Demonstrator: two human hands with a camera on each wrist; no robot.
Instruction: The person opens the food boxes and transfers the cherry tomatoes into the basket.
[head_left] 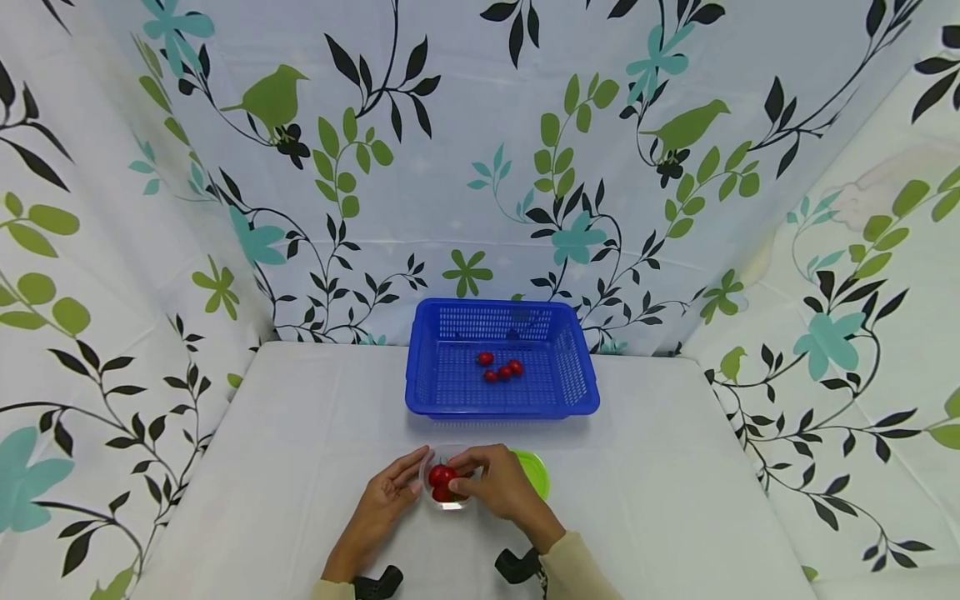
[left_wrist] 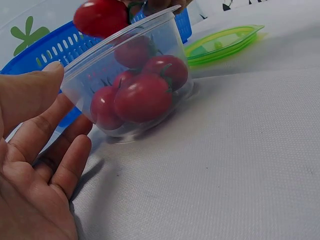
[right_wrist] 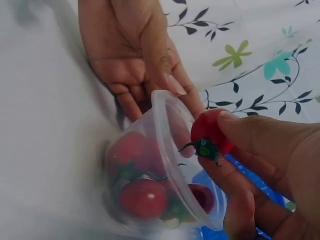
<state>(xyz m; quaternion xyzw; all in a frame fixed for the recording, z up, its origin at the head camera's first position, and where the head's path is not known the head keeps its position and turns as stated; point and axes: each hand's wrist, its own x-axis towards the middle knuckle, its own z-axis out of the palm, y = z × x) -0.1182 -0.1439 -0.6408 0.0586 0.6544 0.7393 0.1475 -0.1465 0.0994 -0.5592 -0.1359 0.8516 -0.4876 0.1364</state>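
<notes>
Plainly, the two hands work close together but apart from each other, on either side of a small clear container (right_wrist: 169, 150). The right hand (head_left: 497, 483) pinches one red tomato (right_wrist: 210, 129) between thumb and fingers, holding it at the container's mouth, its green stem end showing in the right wrist view. The left hand (head_left: 386, 500) lies relaxed against the opposite side, thumb at the rim and fingers extended along the wall; how firmly it presses cannot be told. Inside the container, several more tomatoes (left_wrist: 142, 98) sit heaped, some with green stems. Just beyond the right hand, a bright green lid (head_left: 535, 475) lies flat on the white surface (head_left: 660, 467), partly hidden in the head view. Farther out, past the container, stands a blue plastic basket (head_left: 502, 407) with slotted walls, and four tomatoes (head_left: 505, 372) rest on its floor, three in a row and one just behind. Around the surface hangs pale cloth (head_left: 465, 183) printed with leaves, flowers and green birds.
</notes>
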